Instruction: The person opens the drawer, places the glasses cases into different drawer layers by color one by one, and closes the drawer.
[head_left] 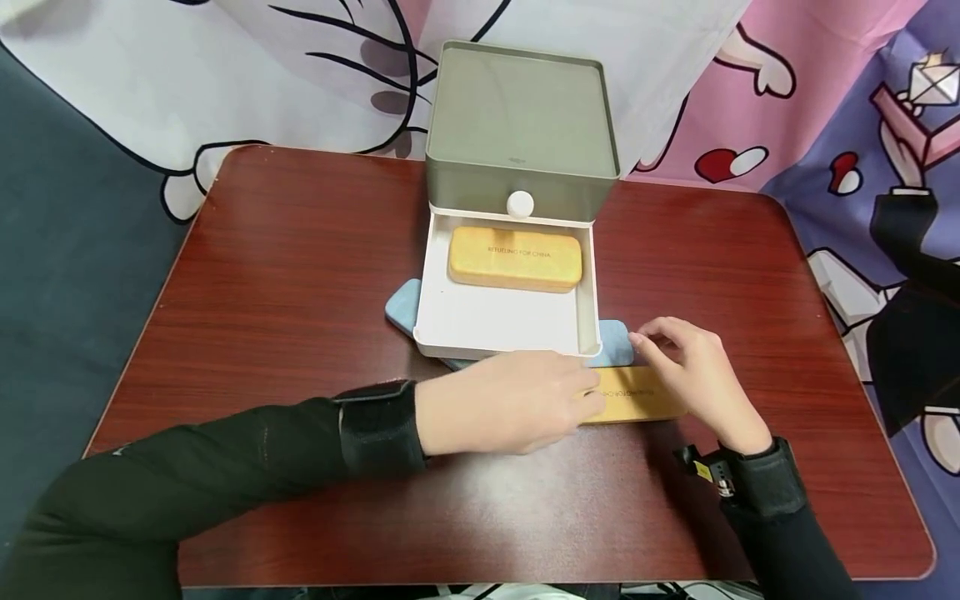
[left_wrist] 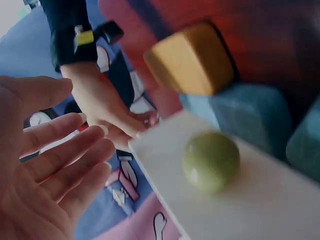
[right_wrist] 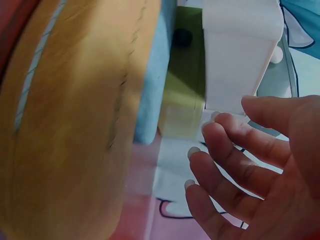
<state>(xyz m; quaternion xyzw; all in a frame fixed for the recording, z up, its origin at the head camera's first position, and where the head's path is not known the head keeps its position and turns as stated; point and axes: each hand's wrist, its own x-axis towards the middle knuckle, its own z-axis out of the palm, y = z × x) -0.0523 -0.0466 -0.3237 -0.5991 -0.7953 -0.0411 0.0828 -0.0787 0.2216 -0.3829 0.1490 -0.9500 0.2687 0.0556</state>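
A yellow oblong case [head_left: 633, 393] with small lettering lies on the table in front of a pulled-out white drawer [head_left: 506, 325]. My left hand [head_left: 517, 400] is over its left end, fingers loosely bent; the left wrist view shows nothing in the palm. Near its right end is my right hand [head_left: 693, 375], thumb and fingers apart and holding nothing in the right wrist view. A second yellow case [head_left: 516, 258] lies inside the drawer. Light blue cases [head_left: 615, 343] stick out on both sides from under the drawer, whose front has a round green knob [left_wrist: 212, 162].
The drawer belongs to a grey-green box [head_left: 525, 117] at the table's back edge, with an upper white knob [head_left: 520, 204]. The reddish-brown table [head_left: 300, 283] has rounded corners. Behind it hangs a printed cloth [head_left: 300, 75], and a black object [head_left: 915, 358] is at the far right.
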